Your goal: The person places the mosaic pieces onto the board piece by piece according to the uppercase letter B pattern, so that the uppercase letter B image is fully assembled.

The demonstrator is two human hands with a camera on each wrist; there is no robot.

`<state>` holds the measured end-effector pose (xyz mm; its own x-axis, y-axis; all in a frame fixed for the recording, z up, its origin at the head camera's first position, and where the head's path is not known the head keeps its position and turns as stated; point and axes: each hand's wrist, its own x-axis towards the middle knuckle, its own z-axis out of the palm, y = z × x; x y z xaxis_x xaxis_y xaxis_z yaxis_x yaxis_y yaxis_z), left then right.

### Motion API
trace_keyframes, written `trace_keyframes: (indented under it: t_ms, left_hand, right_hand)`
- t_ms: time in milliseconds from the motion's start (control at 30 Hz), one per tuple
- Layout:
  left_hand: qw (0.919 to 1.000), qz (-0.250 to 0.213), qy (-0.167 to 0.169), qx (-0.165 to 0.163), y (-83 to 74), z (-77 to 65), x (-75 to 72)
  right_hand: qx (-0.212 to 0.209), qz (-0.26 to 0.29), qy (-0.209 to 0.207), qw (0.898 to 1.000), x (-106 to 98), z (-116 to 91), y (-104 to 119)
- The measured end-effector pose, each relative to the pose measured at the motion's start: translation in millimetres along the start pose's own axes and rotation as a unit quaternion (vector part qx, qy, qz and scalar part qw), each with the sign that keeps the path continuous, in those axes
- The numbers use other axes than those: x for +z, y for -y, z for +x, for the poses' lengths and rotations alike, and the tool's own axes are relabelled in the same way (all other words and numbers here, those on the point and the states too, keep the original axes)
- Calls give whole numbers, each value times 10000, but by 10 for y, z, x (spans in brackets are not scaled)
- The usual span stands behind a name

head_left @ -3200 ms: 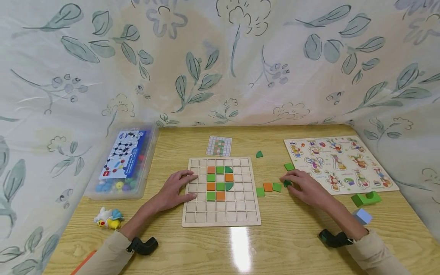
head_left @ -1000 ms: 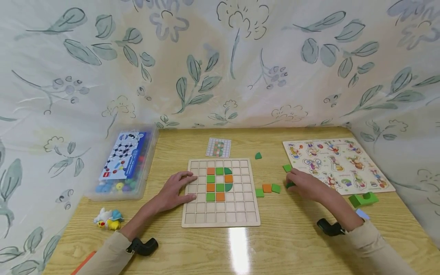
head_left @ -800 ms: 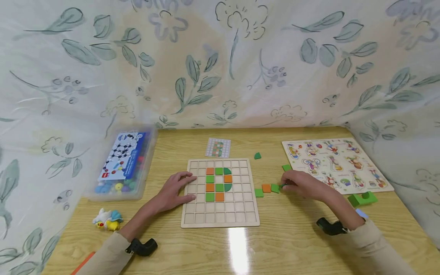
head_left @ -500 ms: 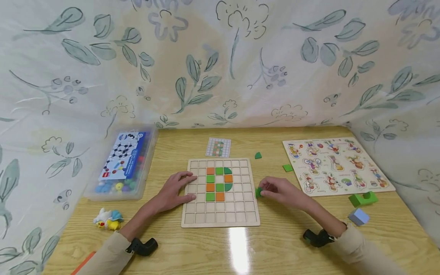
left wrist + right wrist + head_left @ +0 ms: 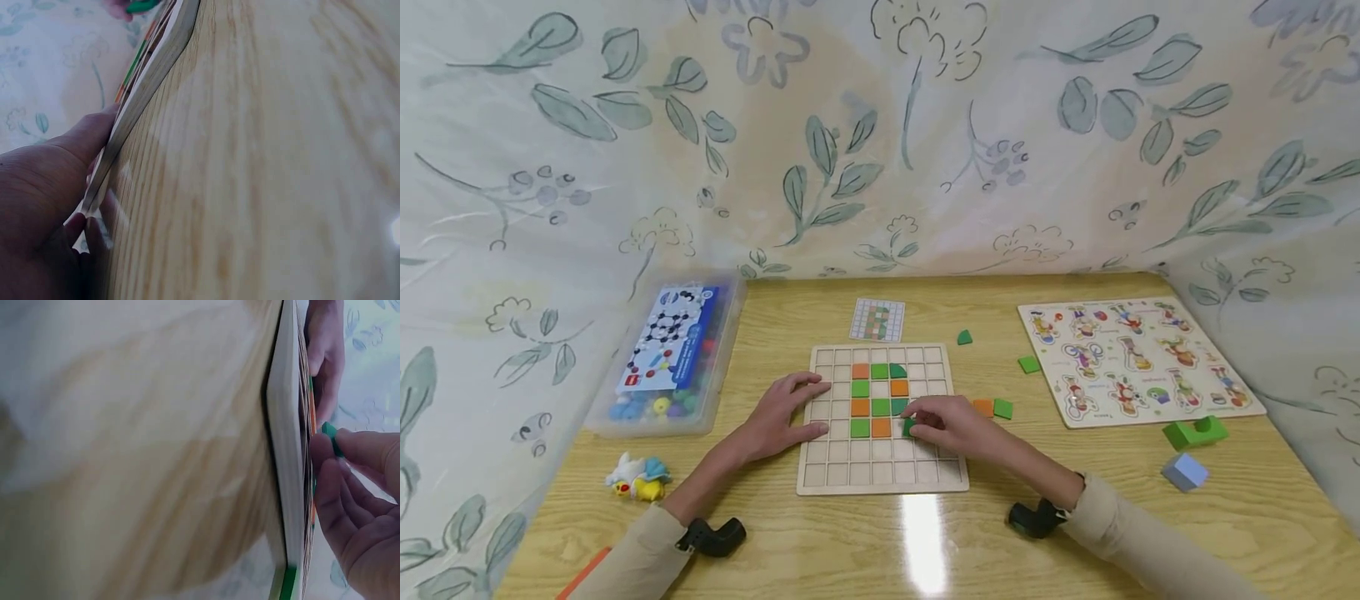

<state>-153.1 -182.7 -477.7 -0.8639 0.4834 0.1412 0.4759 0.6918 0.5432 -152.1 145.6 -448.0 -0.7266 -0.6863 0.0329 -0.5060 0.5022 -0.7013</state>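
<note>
A wooden grid board (image 5: 881, 488) lies in the middle of the table, with several orange and green pieces set in its cells. At its left edge rests my left hand (image 5: 780, 417), its fingers spread along the rim; the left wrist view has the thumb on top of the edge. My right hand (image 5: 955, 427) pinches a small dark green piece (image 5: 332, 439) between thumb and fingers. It is close over the board, just right of an orange square (image 5: 881, 427) in the lowest filled row. A green tile (image 5: 288, 582) lies at the board's right edge, hidden in the head view.
Loose orange (image 5: 983, 407) and green (image 5: 1003, 408) squares lie right of the board, another green square (image 5: 1028, 364) and a quarter-round (image 5: 965, 337) farther back. A pattern card (image 5: 877, 320) lies behind. A bead box (image 5: 722, 367), toy figure (image 5: 638, 477), picture puzzle (image 5: 1135, 358) and blocks (image 5: 1185, 472) lie around.
My right hand has picked up the dark green piece from beside the loose tiles and carried it left over the board. My left hand has stayed at the board's edge.
</note>
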Motion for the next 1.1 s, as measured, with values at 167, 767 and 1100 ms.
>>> trace_keyframes:
  t_ms: [167,767,1100]
  left_hand:
    - [9999,-1,-86,105,-15,18,-17]
    - [10000,52,-23,80,-13,32,-28]
    - [9999,-11,-62,105,-3,-3,-5]
  right_hand:
    - [-162,-483,5,9987,43,90,66]
    - [-591,-1587,-487,9844,114,133,166]
    - [146,-1485,-455,9878,180,166,217]
